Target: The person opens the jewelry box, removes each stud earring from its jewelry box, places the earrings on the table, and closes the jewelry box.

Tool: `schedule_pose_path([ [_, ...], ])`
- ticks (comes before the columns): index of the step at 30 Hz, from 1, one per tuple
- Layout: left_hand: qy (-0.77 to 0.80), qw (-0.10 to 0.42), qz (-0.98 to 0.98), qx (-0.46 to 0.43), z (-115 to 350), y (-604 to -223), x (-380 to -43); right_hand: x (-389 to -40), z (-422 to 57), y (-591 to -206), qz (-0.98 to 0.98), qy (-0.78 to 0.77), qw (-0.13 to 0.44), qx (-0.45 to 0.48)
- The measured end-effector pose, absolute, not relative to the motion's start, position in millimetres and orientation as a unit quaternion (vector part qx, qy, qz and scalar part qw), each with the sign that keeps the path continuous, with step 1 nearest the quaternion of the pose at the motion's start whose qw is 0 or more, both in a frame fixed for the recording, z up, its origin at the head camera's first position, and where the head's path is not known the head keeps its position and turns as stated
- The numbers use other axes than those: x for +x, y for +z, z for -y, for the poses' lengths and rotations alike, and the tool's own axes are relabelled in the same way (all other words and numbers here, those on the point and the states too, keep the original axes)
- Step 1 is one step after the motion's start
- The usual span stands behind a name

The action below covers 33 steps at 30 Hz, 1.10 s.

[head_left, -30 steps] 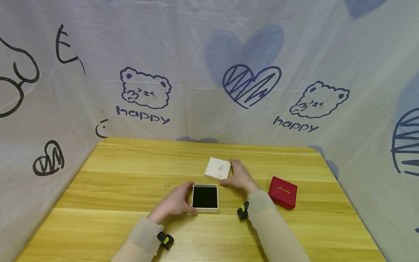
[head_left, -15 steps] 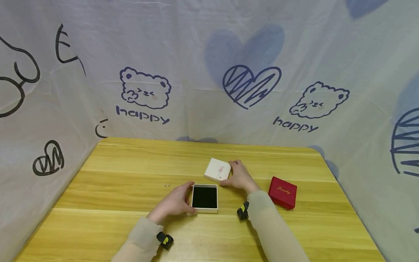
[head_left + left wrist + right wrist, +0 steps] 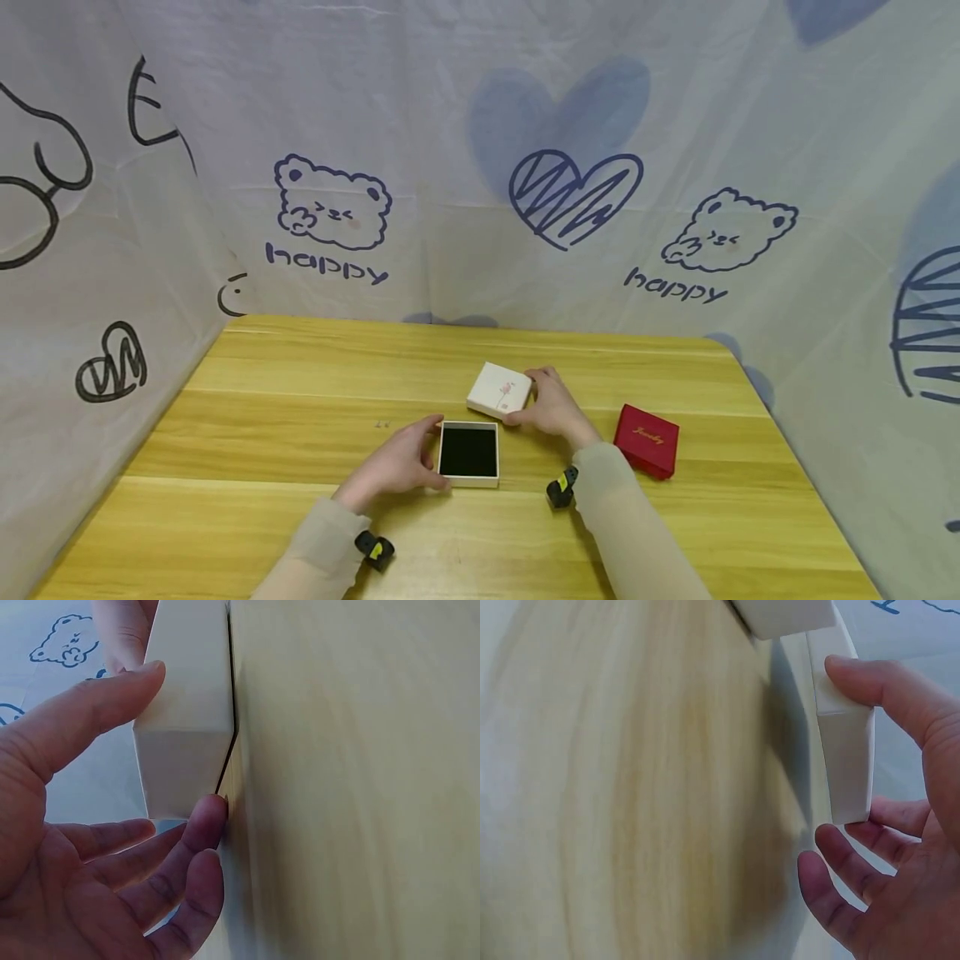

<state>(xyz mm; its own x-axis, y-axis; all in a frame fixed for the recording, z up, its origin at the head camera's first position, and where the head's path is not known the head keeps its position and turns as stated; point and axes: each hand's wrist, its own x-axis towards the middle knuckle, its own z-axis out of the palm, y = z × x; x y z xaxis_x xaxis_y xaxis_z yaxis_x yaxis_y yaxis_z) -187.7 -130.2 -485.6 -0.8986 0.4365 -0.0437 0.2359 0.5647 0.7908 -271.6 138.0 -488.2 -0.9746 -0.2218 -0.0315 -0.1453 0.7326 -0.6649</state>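
An open white jewelry box base with a black insert sits mid-table. My left hand grips its left side, thumb on the near wall and fingers around the far corner. Farther back and slightly right is the white box lid, printed with a pink flower. My right hand holds the lid by its right side, thumb on one wall. A shadow in the right wrist view suggests that the lid is raised off the tabletop.
A red jewelry box with gold lettering lies right of my right wrist. Two tiny pale pieces, too small to identify, lie left of the white base on the wooden table. A printed cloth hangs behind the table.
The lid has turned slightly in my right hand, and the right wrist has shifted a little to the right. My left hand and the box base have stayed nearly still.
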Motion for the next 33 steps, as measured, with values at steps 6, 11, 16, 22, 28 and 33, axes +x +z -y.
schedule_pose_path([
  [6,0.43,0.11,-0.879,0.176,132.8,-483.3,-184.7,-265.8,-136.8,-481.9,-0.925,-0.356,0.045,-0.122],
  [11,0.444,0.1,-0.877,0.153,134.9,-479.7,-183.1,-255.0,-131.5,-470.9,-0.92,-0.363,0.046,-0.14],
  [16,0.46,0.082,-0.872,0.144,136.0,-476.3,-181.5,-242.2,-125.3,-460.7,-0.914,-0.365,0.05,-0.168],
  [22,0.456,0.059,-0.876,0.146,137.2,-473.0,-179.8,-229.8,-119.6,-456.8,-0.909,-0.361,0.049,-0.205],
  [28,0.46,0.05,-0.872,0.161,139.6,-472.6,-179.8,-218.4,-116.3,-456.4,-0.904,-0.361,0.062,-0.219],
  [33,0.457,0.042,-0.87,0.182,140.8,-472.7,-180.6,-210.1,-115.0,-456.4,-0.898,-0.369,0.069,-0.23],
])
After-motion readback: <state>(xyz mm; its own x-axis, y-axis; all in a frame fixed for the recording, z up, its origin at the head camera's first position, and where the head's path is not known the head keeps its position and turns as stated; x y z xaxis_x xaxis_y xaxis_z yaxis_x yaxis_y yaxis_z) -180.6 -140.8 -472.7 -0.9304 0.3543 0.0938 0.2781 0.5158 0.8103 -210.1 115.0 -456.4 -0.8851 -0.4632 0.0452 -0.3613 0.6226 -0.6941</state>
